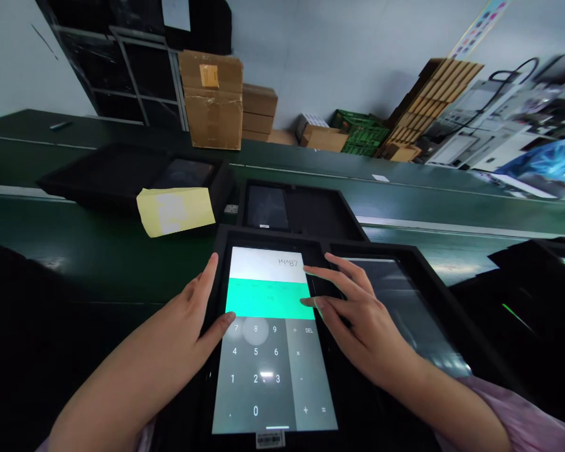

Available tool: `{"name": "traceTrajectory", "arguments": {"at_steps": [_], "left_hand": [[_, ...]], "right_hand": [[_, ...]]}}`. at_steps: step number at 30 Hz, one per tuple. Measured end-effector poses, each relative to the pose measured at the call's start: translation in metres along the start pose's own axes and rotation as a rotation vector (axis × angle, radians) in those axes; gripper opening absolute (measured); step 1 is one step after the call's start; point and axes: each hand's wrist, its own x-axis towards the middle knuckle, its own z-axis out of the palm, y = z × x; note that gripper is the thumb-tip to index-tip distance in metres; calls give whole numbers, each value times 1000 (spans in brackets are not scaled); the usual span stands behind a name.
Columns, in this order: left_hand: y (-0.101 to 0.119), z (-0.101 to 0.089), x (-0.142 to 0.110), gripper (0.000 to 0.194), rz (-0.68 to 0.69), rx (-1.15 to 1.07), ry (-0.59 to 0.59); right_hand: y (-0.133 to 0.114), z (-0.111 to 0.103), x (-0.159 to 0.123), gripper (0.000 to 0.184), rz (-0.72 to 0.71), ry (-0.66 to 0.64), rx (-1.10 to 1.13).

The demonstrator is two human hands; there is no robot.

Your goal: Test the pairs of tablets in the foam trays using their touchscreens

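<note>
tablet (263,376) in a black frame lies on the green tabletop (89,270), long axis pointing away from the person; left hand (188,314) spread along its left edge, right hand (353,314) spread over its right edge.

Green workbench (89,263) with black tablet trays (311,207)

The tablet screen (263,351) shows a white band above a bright mint-green band, then a grey keypad with white digits. Beyond it, a pale yellow sheet (175,212) with a white patch lies on the dark green desk (98,263).
</note>
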Motion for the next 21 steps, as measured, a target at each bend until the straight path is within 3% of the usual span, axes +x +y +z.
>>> {"name": "traceTrajectory", "arguments": {"at_steps": [5, 11, 16, 18, 21], "left_hand": [[-2, 0, 0, 91, 16, 17, 3], [-7, 2, 2, 89, 8, -29, 17], [-4, 0, 2, 89, 54, -39, 97], [-5, -1, 2, 89, 67, -45, 114], [-8, -2, 3, 88, 48, -63, 110]], "right_hand": [[-6, 0, 2, 31, -55, -61, -6], [2, 0, -1, 35, 3, -2, -24], [-5, 3, 2, 33, -30, -78, -20], [-3, -5, 6, 33, -28, -65, -14], [12, -29, 7, 33, 23, 83, 14]]}}
